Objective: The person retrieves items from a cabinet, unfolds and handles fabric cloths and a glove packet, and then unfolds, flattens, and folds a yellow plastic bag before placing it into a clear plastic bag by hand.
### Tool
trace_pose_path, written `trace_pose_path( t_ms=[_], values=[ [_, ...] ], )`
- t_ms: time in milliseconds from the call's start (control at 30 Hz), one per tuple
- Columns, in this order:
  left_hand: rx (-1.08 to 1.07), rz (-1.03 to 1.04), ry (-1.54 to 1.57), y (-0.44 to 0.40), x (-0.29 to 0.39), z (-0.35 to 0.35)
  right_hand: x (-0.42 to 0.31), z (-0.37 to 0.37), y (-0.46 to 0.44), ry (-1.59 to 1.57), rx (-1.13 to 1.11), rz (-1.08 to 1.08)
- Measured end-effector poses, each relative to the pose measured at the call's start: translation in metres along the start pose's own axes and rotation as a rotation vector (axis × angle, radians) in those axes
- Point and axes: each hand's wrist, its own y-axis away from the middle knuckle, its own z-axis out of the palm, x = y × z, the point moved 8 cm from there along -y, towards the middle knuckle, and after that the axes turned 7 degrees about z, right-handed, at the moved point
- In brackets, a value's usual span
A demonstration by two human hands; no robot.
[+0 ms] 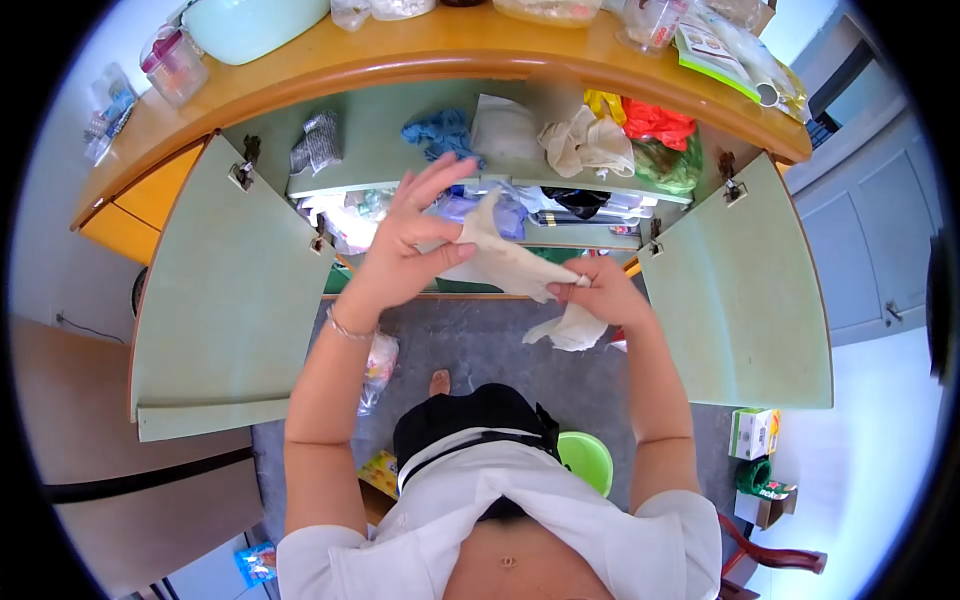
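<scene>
A thin whitish plastic bag (pixel 510 262) is stretched between my two hands in front of the open cabinet. My left hand (pixel 410 245) pinches its upper left end between thumb and index finger, with the other fingers raised and spread. My right hand (pixel 603 292) is closed round the bag's twisted right part, and a loose piece hangs below it. Behind the bag, the upper shelf (pixel 380 178) holds a blue crumpled bag (pixel 440 132), a cream crumpled bag (pixel 585 142) and a red bag (pixel 660 122).
Two green cabinet doors (pixel 225 290) (pixel 740 290) stand open on either side. Above is a wooden countertop (pixel 420 68) with a pale bowl (pixel 255 25) and containers. A green bin (pixel 585 462) stands on the floor near my body. Boxes (pixel 754 433) lie at the right.
</scene>
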Motion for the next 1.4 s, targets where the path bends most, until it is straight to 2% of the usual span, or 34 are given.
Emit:
trace_pose_path(
  t_ms=[33,100,133,200,267,300,400,500,533,667,733,767,967,1067,1167,1233,1333,1400],
  values=[
    [-0.048,0.05,0.116,-0.007,0.001,0.0,-0.004,-0.001,-0.001,-0.066,-0.039,0.003],
    [-0.028,-0.154,0.362,-0.012,-0.01,-0.003,-0.015,-0.007,-0.005,-0.134,-0.112,0.058],
    [-0.018,-0.257,0.483,-0.014,-0.017,-0.003,-0.025,-0.017,-0.006,-0.053,-0.033,-0.014],
    [0.057,-0.324,0.458,-0.015,-0.039,-0.009,-0.043,-0.037,-0.004,0.109,0.128,-0.161],
    [0.122,-0.381,0.392,-0.017,-0.048,-0.015,-0.045,-0.039,-0.002,0.022,0.017,-0.139],
    [0.157,-0.374,0.556,-0.017,-0.052,-0.01,-0.05,-0.041,0.001,0.009,-0.004,-0.157],
    [0.096,-0.453,0.621,-0.01,-0.062,0.003,-0.055,-0.037,0.004,-0.054,-0.118,-0.126],
    [0.026,-0.486,0.435,0.003,-0.089,0.018,-0.074,-0.029,0.003,-0.152,-0.287,-0.102],
    [-0.017,-0.489,0.491,0.006,-0.094,0.029,-0.08,-0.025,0.002,-0.191,-0.347,-0.101],
    [-0.139,-0.515,0.755,0.006,-0.087,0.062,-0.092,-0.029,-0.029,-0.274,-0.281,-0.329],
    [-0.193,-0.534,0.862,0.005,-0.076,0.071,-0.098,-0.027,-0.043,-0.131,-0.088,-0.342],
    [-0.114,-0.617,0.983,0.008,-0.077,0.076,-0.09,-0.025,-0.056,-0.099,-0.025,-0.35],
    [-0.02,-0.9,1.165,0.031,-0.106,0.087,-0.082,-0.028,-0.063,0.067,0.226,-0.319],
    [-0.152,-0.685,0.881,0.022,-0.086,0.082,-0.082,-0.031,-0.063,0.195,0.257,-0.358],
    [-0.25,-0.633,0.695,0.023,-0.088,0.087,-0.084,-0.031,-0.061,0.262,0.285,-0.359],
    [-0.26,-0.715,0.703,0.024,-0.087,0.085,-0.085,-0.031,-0.058,0.296,0.293,-0.332],
    [-0.194,-0.775,0.801,0.025,-0.09,0.081,-0.065,-0.035,-0.069,0.078,0.203,-0.268],
    [-0.137,-0.787,0.875,0.027,-0.091,0.076,-0.045,-0.032,-0.072,0.136,-0.017,-0.123]
  ],
)
